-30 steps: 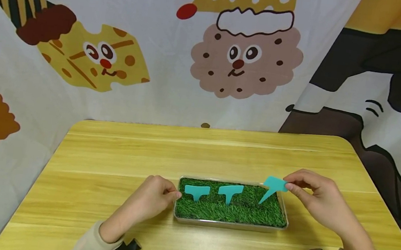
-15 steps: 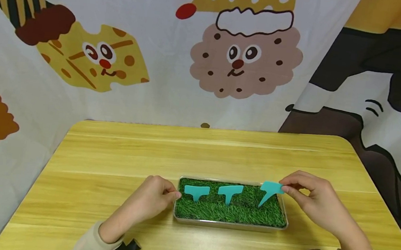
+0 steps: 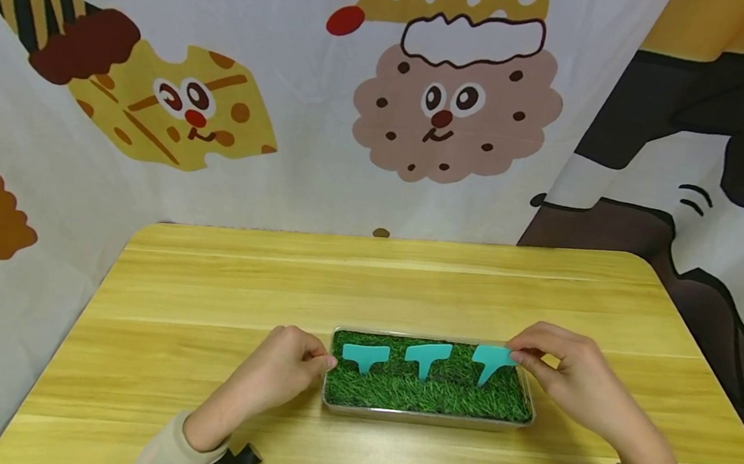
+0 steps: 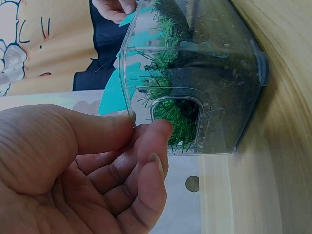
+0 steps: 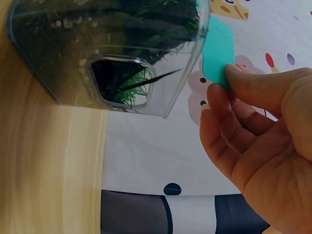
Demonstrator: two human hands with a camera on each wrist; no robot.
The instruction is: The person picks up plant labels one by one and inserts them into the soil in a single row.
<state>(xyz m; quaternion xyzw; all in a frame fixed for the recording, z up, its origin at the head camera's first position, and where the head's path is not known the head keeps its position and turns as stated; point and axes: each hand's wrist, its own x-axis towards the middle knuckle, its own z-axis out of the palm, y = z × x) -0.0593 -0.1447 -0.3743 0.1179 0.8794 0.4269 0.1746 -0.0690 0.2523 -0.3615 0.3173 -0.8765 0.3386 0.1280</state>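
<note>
A clear plastic box [image 3: 420, 418] filled with green artificial grass [image 3: 388, 395] sits on the table. My left hand [image 3: 284, 367] pinches the rim at its left end; the left wrist view shows the thumb at the edge and fingers by the end wall. Two turquoise T-shaped plant labels stand in the grass, a left label [image 3: 365, 354] and a middle label [image 3: 428, 353]. My right hand [image 3: 569, 373] pinches the right end of a third plant label [image 3: 492, 355] between thumb and index finger. Its pointed stem reaches down to the grass; whether the tip is in it is hidden.
The wooden table [image 3: 236, 278] extends around the box on all sides. Behind it hangs a white cloth [image 3: 306, 140] with cartoon figures. Each end wall of the box has an opening, such as the handle hole [image 5: 122, 83] in the right wrist view.
My right hand has moved left and down with the plant label, which has turned from tilted to nearly upright in line with the others. The left hand and the box stay put.
</note>
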